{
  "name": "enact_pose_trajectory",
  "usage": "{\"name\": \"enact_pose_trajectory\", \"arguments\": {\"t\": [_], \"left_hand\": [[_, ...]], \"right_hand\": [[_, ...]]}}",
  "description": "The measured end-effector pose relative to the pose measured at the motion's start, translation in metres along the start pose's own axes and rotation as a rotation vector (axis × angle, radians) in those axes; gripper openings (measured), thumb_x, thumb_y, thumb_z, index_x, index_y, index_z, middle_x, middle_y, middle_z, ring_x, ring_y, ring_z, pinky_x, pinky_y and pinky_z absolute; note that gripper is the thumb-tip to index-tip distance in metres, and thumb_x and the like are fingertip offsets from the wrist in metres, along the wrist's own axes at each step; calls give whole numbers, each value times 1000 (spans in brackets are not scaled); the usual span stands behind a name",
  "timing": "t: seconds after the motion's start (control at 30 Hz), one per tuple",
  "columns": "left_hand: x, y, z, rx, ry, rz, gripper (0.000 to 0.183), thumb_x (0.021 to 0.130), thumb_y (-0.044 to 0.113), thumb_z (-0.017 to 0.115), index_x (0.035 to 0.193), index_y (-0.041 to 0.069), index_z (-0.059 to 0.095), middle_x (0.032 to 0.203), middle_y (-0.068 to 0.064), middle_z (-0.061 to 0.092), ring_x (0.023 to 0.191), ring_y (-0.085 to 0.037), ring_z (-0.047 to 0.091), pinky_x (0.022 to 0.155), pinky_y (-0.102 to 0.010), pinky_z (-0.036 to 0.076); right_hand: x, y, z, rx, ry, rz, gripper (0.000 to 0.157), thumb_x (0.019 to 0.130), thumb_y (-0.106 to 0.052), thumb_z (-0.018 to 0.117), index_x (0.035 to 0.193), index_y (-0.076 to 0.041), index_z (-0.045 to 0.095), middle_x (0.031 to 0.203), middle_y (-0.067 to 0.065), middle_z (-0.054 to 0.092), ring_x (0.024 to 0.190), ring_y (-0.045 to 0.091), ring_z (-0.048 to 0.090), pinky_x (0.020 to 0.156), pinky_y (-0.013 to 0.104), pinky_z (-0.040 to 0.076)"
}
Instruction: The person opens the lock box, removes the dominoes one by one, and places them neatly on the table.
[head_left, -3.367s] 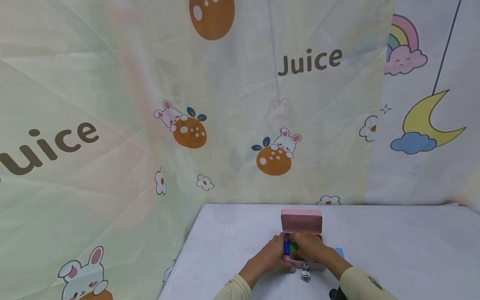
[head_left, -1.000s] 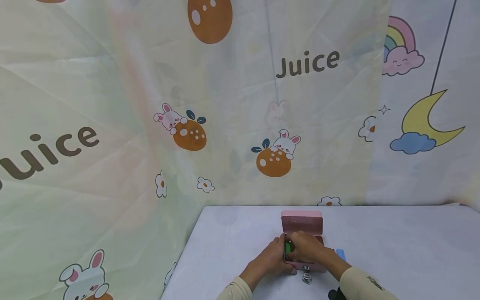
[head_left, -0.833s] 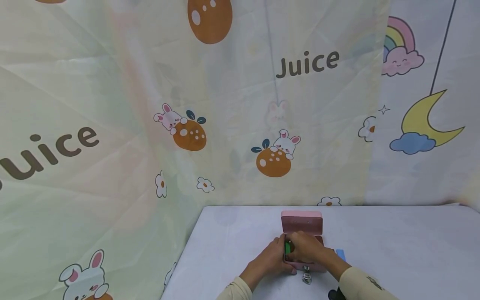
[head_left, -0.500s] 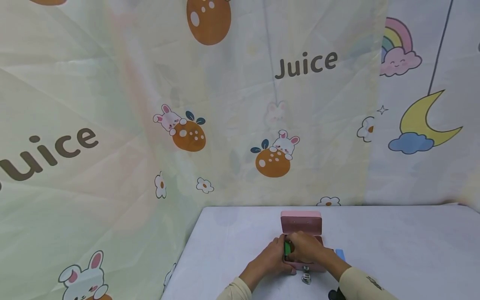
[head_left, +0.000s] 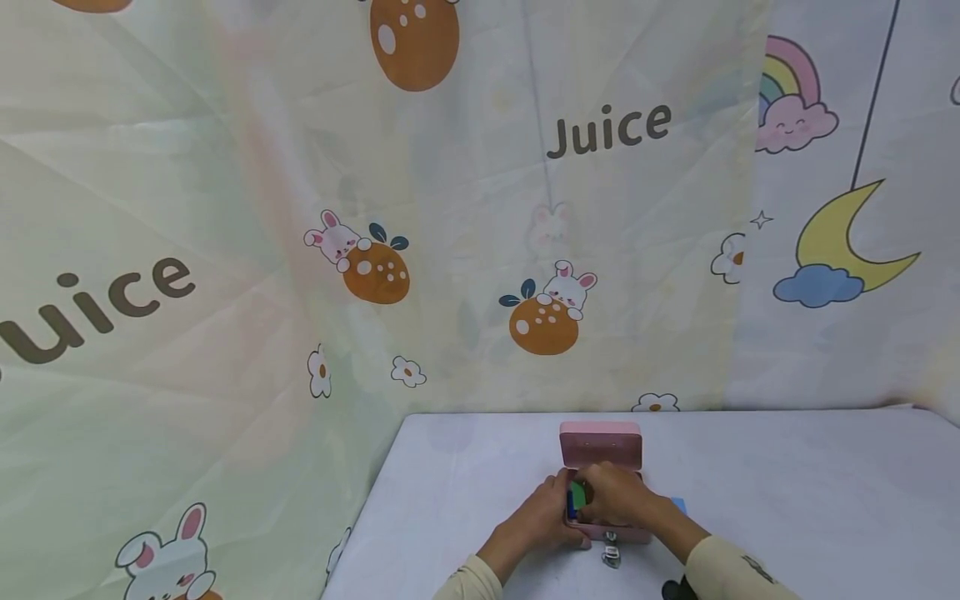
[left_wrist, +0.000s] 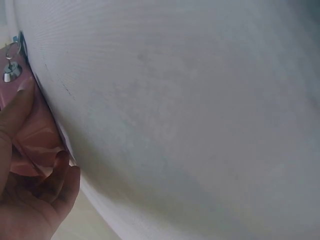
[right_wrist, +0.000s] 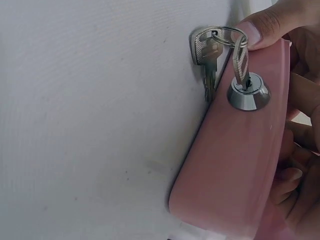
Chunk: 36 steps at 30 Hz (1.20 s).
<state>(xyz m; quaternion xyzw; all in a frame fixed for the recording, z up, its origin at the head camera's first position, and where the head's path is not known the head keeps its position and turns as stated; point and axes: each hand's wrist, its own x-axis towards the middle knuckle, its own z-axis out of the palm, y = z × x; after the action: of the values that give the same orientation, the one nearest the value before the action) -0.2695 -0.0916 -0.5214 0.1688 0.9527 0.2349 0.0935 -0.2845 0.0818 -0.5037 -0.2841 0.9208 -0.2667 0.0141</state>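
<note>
A pink metal cash box [head_left: 613, 534] stands with its lid [head_left: 602, 446] raised. My left hand [head_left: 536, 512] grips its left side, thumb along the front and fingers round the side; the left wrist view shows this hand [left_wrist: 30, 200] against the pink wall. Inside the box, the curled fingers of my right hand [head_left: 618, 496] pinch a green block [head_left: 578, 494]; their tips are mostly hidden. A dark blue block [head_left: 572, 507] shows beside the green one. In the right wrist view, a key [right_wrist: 241, 62] sits in the front lock [right_wrist: 249, 92], with another key hanging from its ring.
A light blue piece [head_left: 678, 505] lies on the white table [head_left: 810, 500] just right of the box, partly behind my right forearm. A black rounded thing [head_left: 672, 590] shows at the bottom edge beside the sleeve. A printed curtain [head_left: 465, 167] hangs behind the table.
The blue block, seen 3.4 s ago and then hidden, shows again beside the green one. The green block has shifted and tilted slightly. My left hand keeps its grip on the box.
</note>
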Motion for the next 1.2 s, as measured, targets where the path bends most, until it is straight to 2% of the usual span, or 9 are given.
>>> {"name": "enact_pose_trajectory", "arguments": {"t": [0.17, 0.27, 0.57, 0.73, 0.97, 1.2], "left_hand": [[-2, 2, -1, 8, 2, 5, 101, 68, 37, 93, 148, 15, 35, 116, -1, 56, 102, -8, 55, 99, -28, 51], [-3, 2, -2, 8, 2, 7, 100, 68, 37, 93, 147, 15, 36, 115, 0, 56, 102, -7, 55, 100, -29, 51], [-1, -1, 0, -6, 4, 26, 101, 68, 35, 93, 149, 16, 34, 115, 1, 56, 101, -5, 54, 99, -28, 51], [0, -3, 1, -8, 2, 29, 104, 69, 34, 93, 152, 21, 31, 121, 1, 57, 104, -5, 54, 103, -31, 50], [1, -4, 3, -10, -5, 26, 105, 70, 34, 92, 153, 26, 29, 121, 4, 56, 105, -4, 53, 105, -31, 49], [0, -2, 1, -1, -5, 35, 104, 70, 33, 92, 152, 25, 30, 120, 4, 57, 102, -3, 52, 105, -31, 49]], "right_hand": [[-4, -1, -6, -4, -3, -7, 37, 72, -16, 89, 103, -7, 71, 85, -3, 69, 72, 9, 54, 65, 28, 51], [-5, -1, -8, -4, 1, -16, 36, 72, -17, 89, 101, -7, 71, 83, -3, 69, 71, 8, 54, 65, 27, 52], [-8, -1, -10, -1, -3, 16, 43, 70, -18, 92, 107, -6, 74, 85, -1, 72, 73, 10, 57, 70, 33, 57], [-10, 1, -9, -18, 10, 21, 51, 68, -17, 93, 113, -6, 72, 88, -1, 72, 74, 12, 58, 73, 38, 59], [-14, 4, -11, -57, 4, 56, 46, 68, -17, 92, 110, -9, 74, 76, -9, 63, 69, 9, 51, 62, 27, 47], [-18, 9, -16, -48, -17, 141, 47, 68, -19, 92, 110, -8, 75, 71, -10, 58, 67, 10, 50, 60, 26, 43]]}}
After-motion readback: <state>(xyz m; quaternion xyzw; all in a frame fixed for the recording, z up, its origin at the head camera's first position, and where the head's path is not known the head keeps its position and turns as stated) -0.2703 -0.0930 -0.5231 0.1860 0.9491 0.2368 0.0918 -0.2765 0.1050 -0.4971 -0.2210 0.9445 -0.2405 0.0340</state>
